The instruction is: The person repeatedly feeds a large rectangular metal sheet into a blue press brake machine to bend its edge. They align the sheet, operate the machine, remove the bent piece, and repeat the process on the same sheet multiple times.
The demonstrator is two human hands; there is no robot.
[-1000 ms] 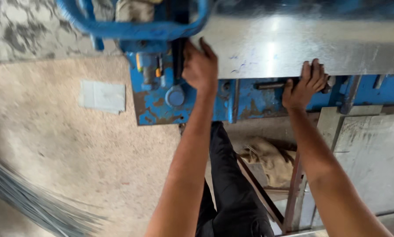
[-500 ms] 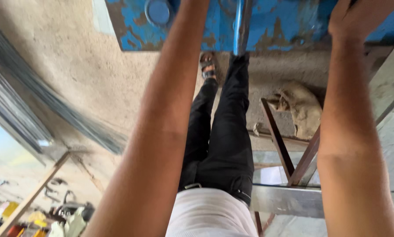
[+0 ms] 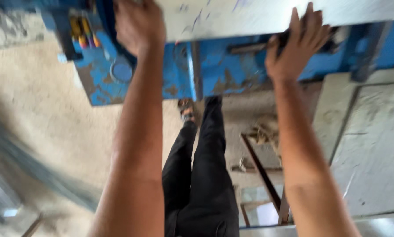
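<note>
Under both hands runs a big blue machine, its paint chipped to rust, standing on the sandy concrete floor; it is the heavy base that carries the work at arm's reach. Across its top, just beyond the fingertips, lies a broad grey metal sheet, flat and level, its near edge facing the person so both hands can steady it at once. At the right, below the right forearm, paler metal plates lie flat by a thin rusty frame. Between the forearms hang the person's legs in black trousers, one sandalled foot close to the machine's foot. The left hand sits on the sheet's near edge, fingers curled over it; blur hides whether it grips or only presses. The right hand, well apart from it along the same edge, is spread wide, fingers reaching up onto the sheet, palm against a dark bar beneath. Beside the left hand a few small coloured handles stand in a holder.
</note>
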